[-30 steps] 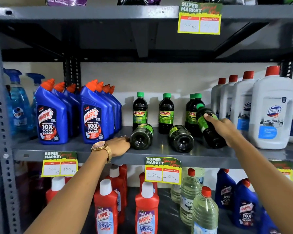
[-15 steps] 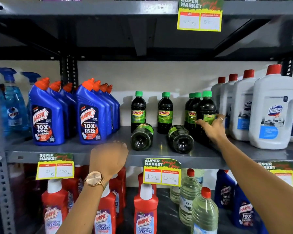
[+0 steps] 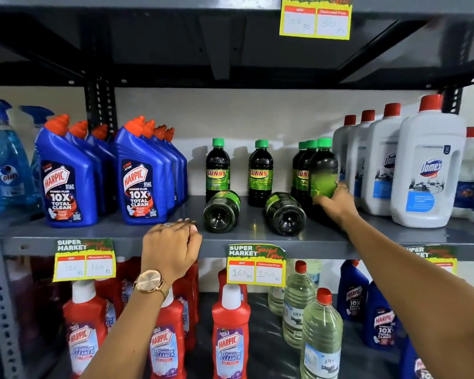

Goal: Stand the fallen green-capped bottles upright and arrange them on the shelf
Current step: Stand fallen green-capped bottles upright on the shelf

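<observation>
Gripping the front upright bottle [image 3: 323,170] low on its label with my right hand [image 3: 337,203], thumb and fingers wrapped round it, probably steadying it in line with the green-capped row [image 3: 303,170] beside the Domex jugs [image 3: 427,170]. Left hand [image 3: 173,247] is sitting curled at the shelf [image 3: 252,224] lip, holding nothing, near the left fallen bottle [image 3: 220,212]. Right fallen bottle [image 3: 285,214] is also lying base-out, needing standing.

Blue orange-capped toilet-cleaner bottles [image 3: 66,187], upright, up and left of the left hand [image 3: 173,247]; blue spray bottles [image 3: 6,165] farther left. White red-capped jugs [image 3: 427,170] just right of the right hand [image 3: 337,203]. Red bathroom-cleaner bottles [image 3: 230,337] and clear bottles [image 3: 320,337] below both hands.
</observation>
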`<state>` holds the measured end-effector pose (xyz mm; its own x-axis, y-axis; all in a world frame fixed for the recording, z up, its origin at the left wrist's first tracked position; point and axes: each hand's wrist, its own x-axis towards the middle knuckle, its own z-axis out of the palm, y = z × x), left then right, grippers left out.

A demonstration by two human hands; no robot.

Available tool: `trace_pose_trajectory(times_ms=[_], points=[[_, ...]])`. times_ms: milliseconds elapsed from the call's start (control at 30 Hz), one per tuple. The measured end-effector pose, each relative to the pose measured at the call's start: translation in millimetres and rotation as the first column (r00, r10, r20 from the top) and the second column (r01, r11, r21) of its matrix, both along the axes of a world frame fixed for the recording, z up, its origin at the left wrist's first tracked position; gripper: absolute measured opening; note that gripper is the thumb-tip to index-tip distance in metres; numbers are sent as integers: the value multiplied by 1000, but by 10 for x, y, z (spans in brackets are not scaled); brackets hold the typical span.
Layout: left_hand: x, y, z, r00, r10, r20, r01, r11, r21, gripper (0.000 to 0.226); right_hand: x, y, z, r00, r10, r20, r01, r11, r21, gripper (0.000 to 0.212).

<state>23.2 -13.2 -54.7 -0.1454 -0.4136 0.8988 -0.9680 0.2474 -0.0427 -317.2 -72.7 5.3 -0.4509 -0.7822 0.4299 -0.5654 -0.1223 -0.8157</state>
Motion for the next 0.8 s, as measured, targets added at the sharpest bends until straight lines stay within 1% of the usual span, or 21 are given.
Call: trace_pose_trajectory(times_ms=[67,100,200,233,267,333,367,400,433,533,600,733,800], points=[[5,5,2,1000,-2,-3,2,1000,14,35,-10,1,-13,999,-40,-22,40,999,2,89],[8,0,1,1000,-4,-3,4,1000,20,35,2,21,-7,998,-57,-39,57,998,-6,94],[12,-9,4,1000,-4,3,4,1000,26,36,-1,-5,10,994,-86,-72,86,996,-11,102],[14,-16,5,1000,-2,3,2,1000,29,36,-13,-30,11,995,-83,-63,83,996,7,101],[14,-21,10,1000,-1,-2,1,999,36,37,-30,-57,10,997,-66,-34,66,998,16,95],[8,-31,2,1000,-4,-16,5,999,45,36,-57,-78,-2,999,-19,29,18,999,32,72],[6,-35,-5,1000,-6,-21,7,999,43,36,-76,-87,-13,999,-10,39,8,999,40,63],[3,-40,-8,1000,-7,-25,8,999,38,36,-93,-99,-22,999,-14,39,12,999,48,60],[2,-43,-4,1000,-9,-30,10,999,34,35,-102,-105,-26,999,-24,22,23,999,46,63],[3,-44,-4,999,-25,-35,26,999,28,35,-103,-129,-30,998,-51,-30,52,998,35,79],[6,-45,-10,999,-20,-31,20,1000,19,36,-107,-158,-46,998,-51,-48,53,998,39,84],[1,-41,-14,999,-23,-25,22,1000,-4,35,-143,-179,-64,995,-47,-86,54,996,78,76],[-5,-33,-9,1000,-15,-24,15,1000,-10,34,-135,-176,-59,994,-57,-97,65,995,72,78]])
